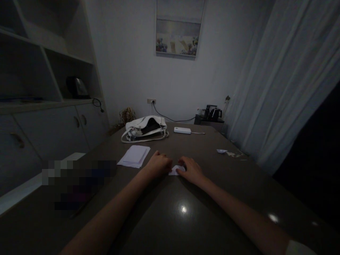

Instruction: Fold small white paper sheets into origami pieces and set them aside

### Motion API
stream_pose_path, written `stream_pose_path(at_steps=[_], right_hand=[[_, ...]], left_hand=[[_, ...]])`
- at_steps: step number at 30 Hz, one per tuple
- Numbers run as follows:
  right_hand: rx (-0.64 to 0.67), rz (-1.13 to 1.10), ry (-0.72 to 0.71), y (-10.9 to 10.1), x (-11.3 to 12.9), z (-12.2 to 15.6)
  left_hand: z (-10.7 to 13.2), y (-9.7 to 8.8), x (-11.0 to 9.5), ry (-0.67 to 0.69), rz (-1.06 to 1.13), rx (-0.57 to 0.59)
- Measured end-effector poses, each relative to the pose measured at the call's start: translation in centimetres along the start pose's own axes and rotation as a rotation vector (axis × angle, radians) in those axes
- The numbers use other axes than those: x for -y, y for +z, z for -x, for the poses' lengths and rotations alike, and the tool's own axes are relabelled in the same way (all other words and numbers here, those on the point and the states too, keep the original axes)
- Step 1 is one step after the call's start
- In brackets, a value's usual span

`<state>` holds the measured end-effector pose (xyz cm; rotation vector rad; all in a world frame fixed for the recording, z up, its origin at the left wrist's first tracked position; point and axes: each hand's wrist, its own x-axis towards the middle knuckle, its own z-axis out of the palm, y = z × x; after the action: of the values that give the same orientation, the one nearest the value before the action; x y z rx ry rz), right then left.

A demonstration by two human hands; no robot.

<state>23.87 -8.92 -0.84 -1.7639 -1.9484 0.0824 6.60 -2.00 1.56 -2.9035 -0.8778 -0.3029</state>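
Note:
A small folded piece of white paper (174, 171) lies on the dark table between my two hands. My left hand (160, 164) is curled closed, its fingertips at the paper's left edge. From the right side, my right hand (191, 170) bends its fingers round the paper, with the thumb and a finger pinching its right end. The hands partly cover the paper's ends. Left of my left hand sits a stack of white paper sheets (135, 156). Further right on the table is another small folded white paper piece (221, 151).
A white handbag (146, 128) gapes at the table's far side, beside a white power bank (182, 130) with a short cord. Pale scraps (234, 154) lie near the right edge. A blurred-out patch (82, 184) covers the left side. Behind stand a shelf cabinet (53, 124) and a curtain (260, 85).

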Motion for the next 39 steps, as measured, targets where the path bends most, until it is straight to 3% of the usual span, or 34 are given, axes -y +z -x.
stream_pose_path(at_steps=[6, 10, 13, 16, 19, 30, 39], right_hand=[[-0.003, -0.006, 0.001, 0.1, -0.2, 0.0], [-0.018, -0.016, -0.006, 0.2, -0.3, -0.1], [-0.021, -0.018, -0.001, 0.3, -0.3, -0.1], [-0.016, -0.008, 0.005, 0.2, -0.2, -0.1], [-0.015, 0.012, 0.002, 0.2, -0.1, -0.1], [-0.002, 0.027, -0.01, 0.2, -0.1, -0.2], [0.012, 0.041, 0.004, 0.1, 0.0, -0.1]], left_hand=[[0.6, -0.3, 0.3, -0.062, 0.075, 0.032], [1.0, 0.6, 1.5, -0.076, 0.374, 0.083], [1.1, 1.3, 1.9, -0.129, 0.465, 0.006], [0.7, 1.6, 1.2, -0.144, 0.358, -0.144], [0.3, 1.7, 0.0, -0.076, 0.187, -0.205], [-0.4, 0.8, -1.1, 0.094, -0.132, -0.15], [-0.5, 0.7, -1.1, 0.095, -0.148, -0.122]])
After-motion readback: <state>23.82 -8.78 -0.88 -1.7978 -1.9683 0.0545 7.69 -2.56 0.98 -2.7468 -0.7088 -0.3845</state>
